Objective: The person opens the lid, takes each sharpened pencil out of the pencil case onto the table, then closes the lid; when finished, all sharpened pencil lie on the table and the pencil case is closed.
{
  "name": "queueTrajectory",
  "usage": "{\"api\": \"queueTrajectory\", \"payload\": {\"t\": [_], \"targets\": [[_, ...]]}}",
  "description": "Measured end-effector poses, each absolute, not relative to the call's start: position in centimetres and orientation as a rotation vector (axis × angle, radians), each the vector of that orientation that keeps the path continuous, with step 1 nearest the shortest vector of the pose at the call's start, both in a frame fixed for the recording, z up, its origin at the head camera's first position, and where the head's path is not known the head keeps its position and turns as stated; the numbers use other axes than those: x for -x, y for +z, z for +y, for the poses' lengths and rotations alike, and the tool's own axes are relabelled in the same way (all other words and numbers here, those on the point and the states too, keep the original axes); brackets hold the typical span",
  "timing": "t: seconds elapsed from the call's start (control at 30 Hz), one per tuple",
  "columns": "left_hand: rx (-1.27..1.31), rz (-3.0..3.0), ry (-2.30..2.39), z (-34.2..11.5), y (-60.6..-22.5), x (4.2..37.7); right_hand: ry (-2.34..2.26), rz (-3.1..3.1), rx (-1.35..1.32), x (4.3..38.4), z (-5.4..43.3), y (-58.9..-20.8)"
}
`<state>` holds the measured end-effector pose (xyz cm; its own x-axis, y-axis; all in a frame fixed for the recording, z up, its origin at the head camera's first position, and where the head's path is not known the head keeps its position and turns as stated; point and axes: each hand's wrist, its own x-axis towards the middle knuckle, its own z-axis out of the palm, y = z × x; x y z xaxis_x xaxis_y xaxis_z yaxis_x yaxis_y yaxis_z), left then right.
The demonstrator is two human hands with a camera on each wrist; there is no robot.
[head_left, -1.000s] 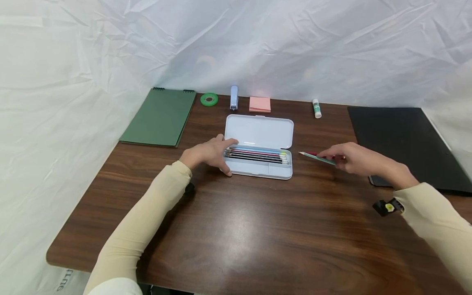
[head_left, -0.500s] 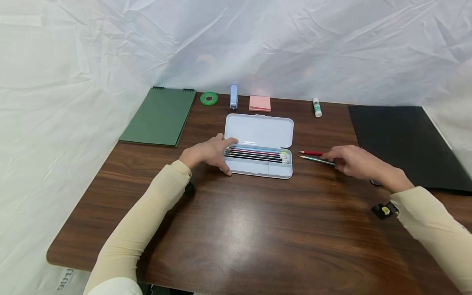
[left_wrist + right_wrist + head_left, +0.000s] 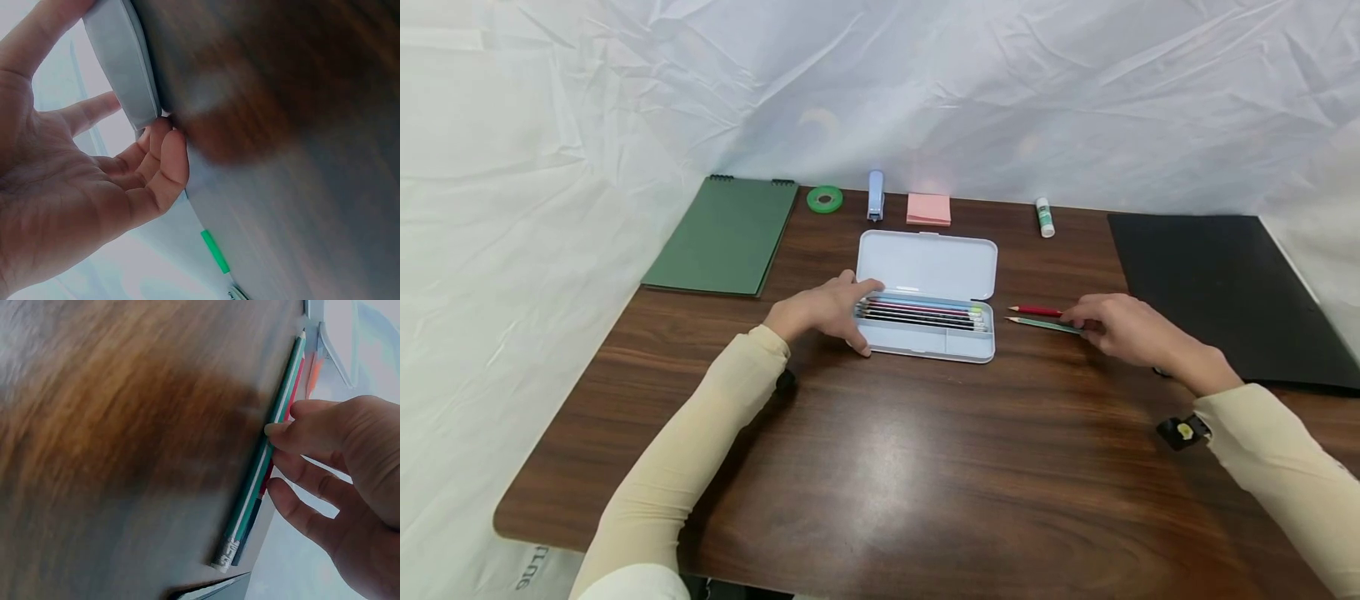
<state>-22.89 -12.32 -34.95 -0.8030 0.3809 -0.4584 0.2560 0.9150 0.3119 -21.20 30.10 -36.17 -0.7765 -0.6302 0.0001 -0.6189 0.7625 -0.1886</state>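
Short of the far edge of the counter point(image 3: 887, 467), I'm seeing the right hand point(image 3: 1123, 329) pinching a green pencil point(image 3: 253, 478), probably light, stiff, slick, best held mid-barrel; the left hand's point(image 3: 822, 312) fingers are gripping the pencil case point(image 3: 910, 339).

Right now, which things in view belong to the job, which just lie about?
Likely in the job: pencil case, pencils inside it, green pencil, red pencil.

Seemingly just lying about: green notebook, green tape, stapler, pink sticky notes, glue stick, black folder.
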Motion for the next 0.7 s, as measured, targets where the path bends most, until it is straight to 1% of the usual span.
{"api": "queueTrajectory", "payload": {"t": [0.7], "targets": [[-0.46, 2.533, 0.328, -12.42, -34.97, 23.05, -0.273, 3.01, 0.994, 22.15, 30.45, -37.08]]}}
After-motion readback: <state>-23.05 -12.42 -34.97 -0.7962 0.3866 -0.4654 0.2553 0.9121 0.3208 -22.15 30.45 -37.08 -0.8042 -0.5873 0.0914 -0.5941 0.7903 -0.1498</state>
